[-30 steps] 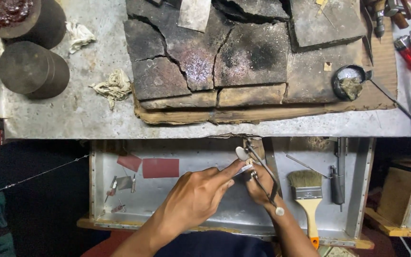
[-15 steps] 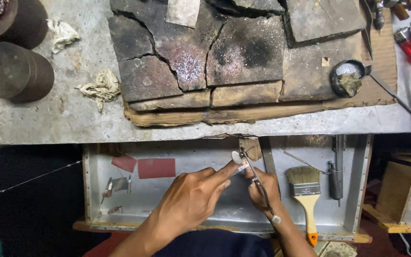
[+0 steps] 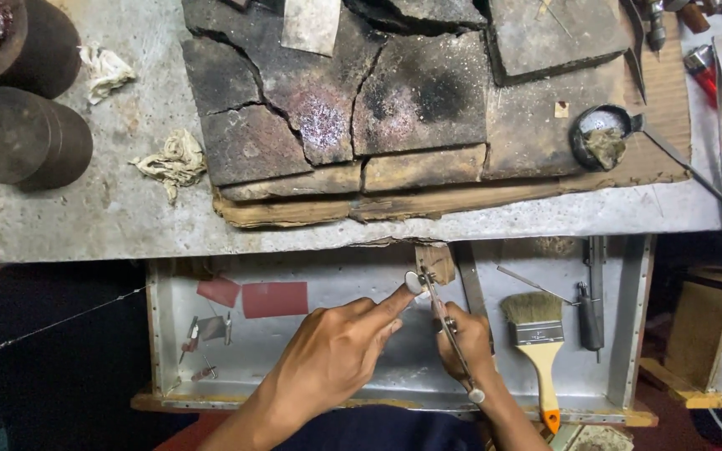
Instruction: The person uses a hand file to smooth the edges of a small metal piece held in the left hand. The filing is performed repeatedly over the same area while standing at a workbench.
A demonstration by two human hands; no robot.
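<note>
Left hand (image 3: pixel 336 355) pinching small oval metal piece (image 3: pixel 414 282) against wooden peg (image 3: pixel 436 260); right hand (image 3: pixel 464 341) closed around thin metal tool (image 3: pixel 449 334), just left of brush (image 3: pixel 536 334).

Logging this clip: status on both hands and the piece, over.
Left hand pins small silver oval piece on wooden peg. Right hand shut on thin metal tool. Paintbrush beside, clear.

left hand (image 3: pixel 336 351) pins oval metal piece (image 3: pixel 414 282) | right hand (image 3: pixel 464 338) grips thin tool (image 3: pixel 449 334) | over tray (image 3: pixel 633 334)
</note>
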